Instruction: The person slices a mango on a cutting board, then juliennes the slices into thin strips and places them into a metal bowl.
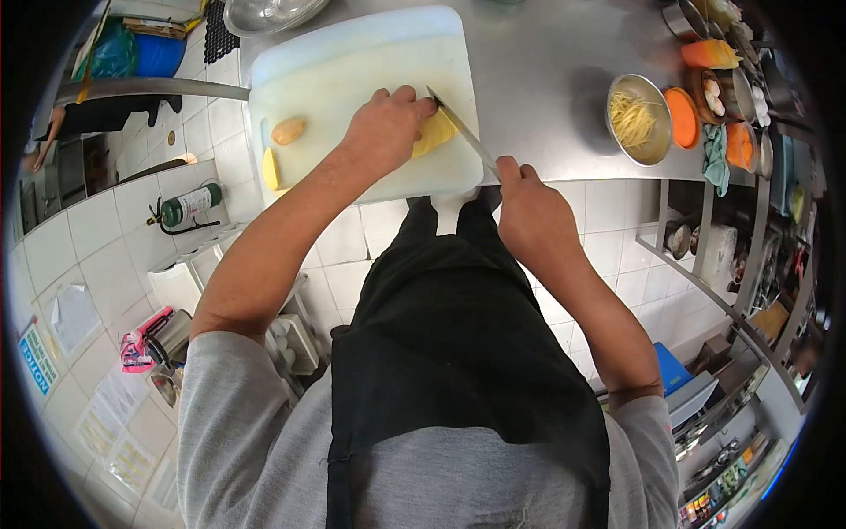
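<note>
A white cutting board [344, 66] lies on the steel table. My left hand [389, 128] rests on it with fingers curled over a stack of yellow potato slices [435, 135], partly hidden beneath them. Wrapped around the handle of a kitchen knife [467, 135] is my right hand [538, 212]. The blade slants across the board at the right end of the slices, its tip close to my left fingertips. To the left on the board are a whole brownish potato [288, 131] and a cut yellow potato piece [270, 167].
Right of the board, a metal bowl [648, 157] holds thin yellow strips [631, 119]. Beside it stand an orange container [682, 118], several other tubs and a teal cloth [716, 159]. A metal dish [269, 15] sits behind the board. Another person's arm [51, 132] shows far left.
</note>
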Tool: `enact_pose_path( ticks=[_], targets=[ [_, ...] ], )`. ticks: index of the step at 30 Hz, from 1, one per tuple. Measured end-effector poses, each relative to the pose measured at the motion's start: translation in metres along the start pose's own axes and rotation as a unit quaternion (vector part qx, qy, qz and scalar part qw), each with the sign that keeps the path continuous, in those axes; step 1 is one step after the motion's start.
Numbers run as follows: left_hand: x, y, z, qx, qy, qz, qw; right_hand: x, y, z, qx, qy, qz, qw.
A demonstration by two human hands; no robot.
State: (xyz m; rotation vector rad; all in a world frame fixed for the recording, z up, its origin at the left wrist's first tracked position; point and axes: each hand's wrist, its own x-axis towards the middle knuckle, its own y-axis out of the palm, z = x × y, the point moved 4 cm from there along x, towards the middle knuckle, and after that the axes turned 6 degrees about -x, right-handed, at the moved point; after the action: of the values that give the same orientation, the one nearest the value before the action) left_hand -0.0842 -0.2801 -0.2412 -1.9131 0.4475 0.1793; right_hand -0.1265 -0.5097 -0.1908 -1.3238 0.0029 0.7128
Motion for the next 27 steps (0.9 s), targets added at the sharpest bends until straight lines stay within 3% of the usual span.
enact_pose_path(
  ticks=[5, 8, 14, 20, 23, 27],
  targets=[
    [0.002, 0.001, 0.001, -0.016, -0.004, -0.001, 1.0, 0.022, 0.016, -0.001, -0.01, -0.017, -0.02, 1.0],
    [0.0, 0.004, 0.003, -0.021, 0.005, -0.021, 1.0, 0.004, -0.005, 0.002, 0.029, 0.016, 0.021, 0.999],
    [-0.001, 0.003, 0.002, -0.026, 0.003, -0.016, 1.0, 0.028, 0.022, -0.003, 0.009, -0.017, -0.024, 1.0],
    [-0.003, 0.007, 0.005, -0.028, 0.001, -0.029, 0.999, 0.003, -0.003, 0.002, 0.007, 0.008, 0.009, 1.0],
    [-0.002, 0.004, 0.003, -0.028, 0.001, -0.022, 0.999, 0.031, 0.026, -0.003, -0.002, -0.02, -0.029, 0.999],
    [-0.003, 0.007, 0.006, -0.027, 0.014, -0.032, 0.999, 0.019, -0.003, 0.005, 0.006, -0.009, -0.006, 1.0]
  ],
)
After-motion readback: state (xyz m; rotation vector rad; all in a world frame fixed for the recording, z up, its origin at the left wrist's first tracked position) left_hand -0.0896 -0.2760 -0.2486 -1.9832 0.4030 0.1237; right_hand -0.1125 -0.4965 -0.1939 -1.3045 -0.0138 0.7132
